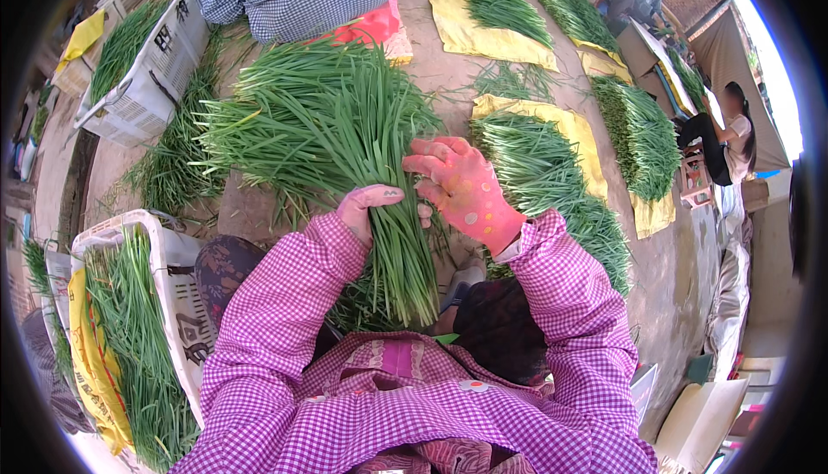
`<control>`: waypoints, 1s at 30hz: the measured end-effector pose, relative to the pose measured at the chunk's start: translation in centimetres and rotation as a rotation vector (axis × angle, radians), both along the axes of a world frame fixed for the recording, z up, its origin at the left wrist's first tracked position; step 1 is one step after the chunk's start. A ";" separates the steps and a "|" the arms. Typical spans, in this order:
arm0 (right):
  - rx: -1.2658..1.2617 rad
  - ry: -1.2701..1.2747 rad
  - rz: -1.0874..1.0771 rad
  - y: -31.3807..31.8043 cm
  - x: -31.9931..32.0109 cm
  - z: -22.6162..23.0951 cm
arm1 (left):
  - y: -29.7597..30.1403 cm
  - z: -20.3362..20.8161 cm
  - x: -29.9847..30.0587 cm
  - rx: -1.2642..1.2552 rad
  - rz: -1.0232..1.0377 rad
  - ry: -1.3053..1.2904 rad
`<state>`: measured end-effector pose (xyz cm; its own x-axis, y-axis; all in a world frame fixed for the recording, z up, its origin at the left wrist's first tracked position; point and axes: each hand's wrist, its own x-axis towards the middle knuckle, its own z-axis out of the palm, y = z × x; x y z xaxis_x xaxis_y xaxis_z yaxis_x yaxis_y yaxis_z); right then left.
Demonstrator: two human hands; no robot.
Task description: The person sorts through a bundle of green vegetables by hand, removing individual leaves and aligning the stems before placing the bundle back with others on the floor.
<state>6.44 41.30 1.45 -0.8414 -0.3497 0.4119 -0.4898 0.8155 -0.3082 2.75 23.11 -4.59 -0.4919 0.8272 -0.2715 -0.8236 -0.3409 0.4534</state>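
One bunch of green leaves (405, 250) sits clamped in the fingers of the left hand (366, 210), at the near edge of the leaf heap (285, 112). Right hand (464, 185): fingers apart, beside bunch; contact unclear. Loose left grip could spill outer leaves.

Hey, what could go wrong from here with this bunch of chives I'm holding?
No tie shows on the bunch of chives in your gloved left hand, so strands might slip out if your grip loosens. The heap of chives beyond it spreads loosely and could slide if bumped. Anything dropped may land by the grey shoe and get trodden on.
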 end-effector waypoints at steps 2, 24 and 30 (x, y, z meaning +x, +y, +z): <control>0.013 -0.025 0.006 0.2 -0.1 -0.2 | 0.1 0.1 0.1 -0.016 0.015 0.019; -0.762 -0.308 -0.347 1.2 -0.3 0.1 | 1.0 0.9 0.8 -0.220 0.230 0.272; -0.066 -0.387 -0.229 -1.7 0.4 0.3 | 1.1 -0.9 0.4 -0.267 0.209 0.423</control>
<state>6.86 39.59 1.78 -0.9905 -0.1203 0.0670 -0.1377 0.8619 -0.4881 3.13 24.23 -5.52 -0.7506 0.6293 -0.2014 -0.4776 -0.3060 0.8236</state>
